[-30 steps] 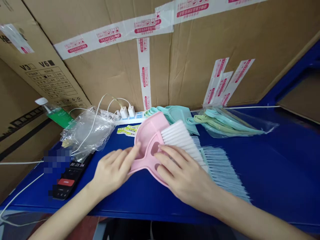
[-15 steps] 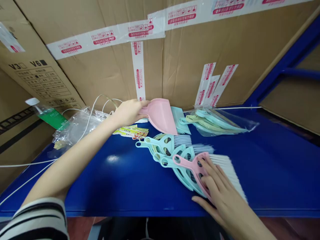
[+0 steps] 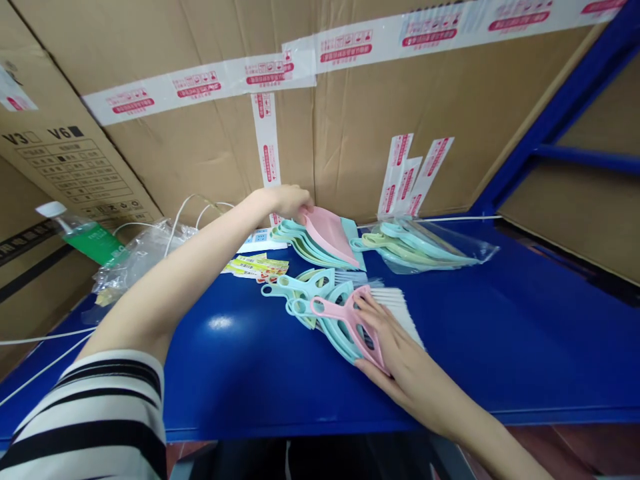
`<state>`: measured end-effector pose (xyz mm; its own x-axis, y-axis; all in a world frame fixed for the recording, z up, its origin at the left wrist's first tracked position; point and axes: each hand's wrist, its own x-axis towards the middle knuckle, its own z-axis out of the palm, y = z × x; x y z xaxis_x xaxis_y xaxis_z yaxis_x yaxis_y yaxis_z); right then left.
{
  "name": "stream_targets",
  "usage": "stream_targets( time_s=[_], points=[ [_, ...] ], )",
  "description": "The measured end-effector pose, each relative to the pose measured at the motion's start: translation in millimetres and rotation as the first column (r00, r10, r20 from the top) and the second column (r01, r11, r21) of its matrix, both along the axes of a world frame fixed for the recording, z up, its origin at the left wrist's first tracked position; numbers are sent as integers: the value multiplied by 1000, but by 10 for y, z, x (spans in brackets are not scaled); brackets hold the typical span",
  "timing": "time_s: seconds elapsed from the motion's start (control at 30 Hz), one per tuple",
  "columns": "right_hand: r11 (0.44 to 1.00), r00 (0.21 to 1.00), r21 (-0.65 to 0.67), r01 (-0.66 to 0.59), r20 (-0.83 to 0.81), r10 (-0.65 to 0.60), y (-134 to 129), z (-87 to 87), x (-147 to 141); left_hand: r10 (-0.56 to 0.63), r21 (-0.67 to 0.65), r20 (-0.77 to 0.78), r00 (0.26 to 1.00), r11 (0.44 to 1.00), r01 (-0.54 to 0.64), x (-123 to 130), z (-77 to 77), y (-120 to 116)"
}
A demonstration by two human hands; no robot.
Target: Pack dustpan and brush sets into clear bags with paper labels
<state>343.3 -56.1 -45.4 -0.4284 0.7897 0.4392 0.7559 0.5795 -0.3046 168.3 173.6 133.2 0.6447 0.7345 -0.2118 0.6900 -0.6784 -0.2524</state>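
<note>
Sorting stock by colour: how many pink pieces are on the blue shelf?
2. A pink dustpan tops the stack at the back, under the left hand; a pink brush tops the fanned brushes, under the right hand. More may hide underneath.

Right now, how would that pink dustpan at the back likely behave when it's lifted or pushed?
The pink dustpan looks like thin moulded plastic, so probably light and stiff. The left hand lifts it by the handle end alone. Resting tilted on the nested dustpan stack, its smooth shell may slide off if pushed.
</note>
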Motion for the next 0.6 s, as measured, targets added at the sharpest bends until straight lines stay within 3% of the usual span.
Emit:
stream_targets(
  time_s=[0.13, 0.37, 0.5, 0.6],
  points=[
    [995, 997, -87, -50, 48, 54, 109, 58, 1, -18, 14, -24, 1000, 1000, 18, 40, -47, 81],
    [967, 987, -230, -108, 95, 132, 244, 247, 9, -90, 74, -49, 995, 993, 94, 177, -336, 89],
    [979, 975, -56, -194, 101, 198, 427, 418, 27, -165, 83, -72, 984, 982, 171, 186, -393, 100],
    [951, 955, 99, -293, 70, 287, 640, 473, 28, -198, 103, -85, 977, 973, 206, 162, -400, 86]
  ],
)
